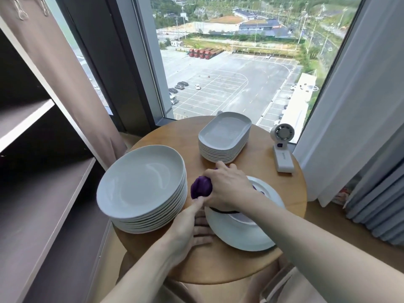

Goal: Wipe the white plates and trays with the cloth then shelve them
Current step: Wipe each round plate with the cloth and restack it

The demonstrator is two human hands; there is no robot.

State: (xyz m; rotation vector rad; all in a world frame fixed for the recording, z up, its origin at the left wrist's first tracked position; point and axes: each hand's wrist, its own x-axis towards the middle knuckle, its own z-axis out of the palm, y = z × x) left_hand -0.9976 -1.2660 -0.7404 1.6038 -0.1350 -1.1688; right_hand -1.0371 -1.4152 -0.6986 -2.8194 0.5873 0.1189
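A single white plate [242,234] is tilted up over the round wooden table [218,265]. My left hand [189,228] holds it at its left rim, thumb on top and fingers underneath. My right hand [225,186] grips a bunched purple cloth [201,186] and presses it on the plate's far left edge. A stack of several round white plates [142,186] stands to the left. A stack of several white rectangular trays [225,136] stands at the back of the table.
A white handheld fan [282,147] lies on the table's right side. Dark open shelves [43,193] fill the left. A window with curtains on both sides is behind the table.
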